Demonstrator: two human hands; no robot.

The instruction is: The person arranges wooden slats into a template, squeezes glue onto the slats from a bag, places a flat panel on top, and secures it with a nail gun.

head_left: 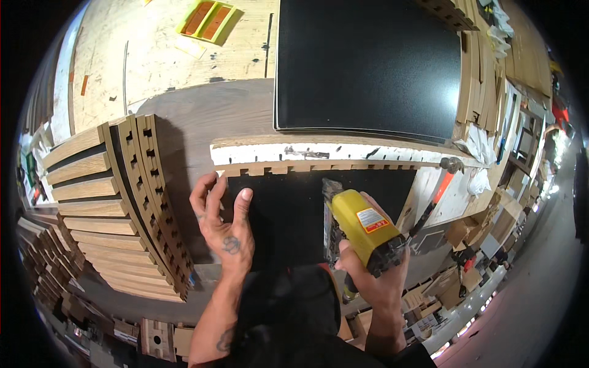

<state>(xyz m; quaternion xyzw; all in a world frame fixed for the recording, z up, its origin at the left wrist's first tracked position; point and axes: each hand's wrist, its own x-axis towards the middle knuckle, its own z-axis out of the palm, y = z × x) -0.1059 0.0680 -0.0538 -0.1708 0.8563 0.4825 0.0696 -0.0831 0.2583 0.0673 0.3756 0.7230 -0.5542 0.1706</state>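
My right hand (pixel 374 276) is closed around a yellow and black nail gun (pixel 362 221), held over the black panel (pixel 276 214) close to my body. The tool's nose points toward a notched wooden strip (pixel 331 166) along the panel's far edge. Behind that strip runs a white-faced board (pixel 264 154) with dark marks. My left hand (pixel 227 227) is open, palm up, with fingers curled and thumb apart. Its fingertips are by the strip's left end; whether they touch it, I cannot tell. To the right, a hammer (pixel 443 184) with an orange and black handle lies across the boards.
Slatted wood pieces (pixel 98 205) with notched edges stand stacked at left. A large black sheet (pixel 368 67) lies beyond the white-faced board. Farther left is a yellow tray (pixel 205 21) with brown inserts. Wooden strips (pixel 475 80) and crumpled white plastic (pixel 480 147) are at right.
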